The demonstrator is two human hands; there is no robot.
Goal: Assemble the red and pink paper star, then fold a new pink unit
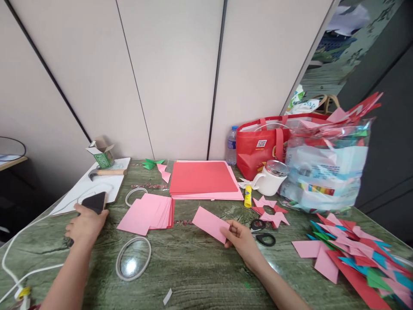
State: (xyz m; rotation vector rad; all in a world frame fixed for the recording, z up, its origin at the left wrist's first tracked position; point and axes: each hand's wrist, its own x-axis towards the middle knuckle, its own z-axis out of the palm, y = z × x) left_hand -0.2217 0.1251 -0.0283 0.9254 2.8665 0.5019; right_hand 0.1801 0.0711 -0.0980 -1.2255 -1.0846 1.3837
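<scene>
My right hand pinches a pink paper rectangle between thumb and fingers, above the middle of the table. At the left, my left hand grips a dark smartphone, thumb at one edge and fingers at the other; a white cable runs near it. Between the hands lie a fanned stack of pink paper squares, with red paper under it, and a white ring. Black-handled scissors rest just beyond my right hand. A star-shaped ring of folded pink and red paper lies behind them.
Red and pink sheets lie at the back. A white mug, yellow glue stick, red bag and filled clear bag stand right. Folded paper pieces pile up front right. A hammer lies back left.
</scene>
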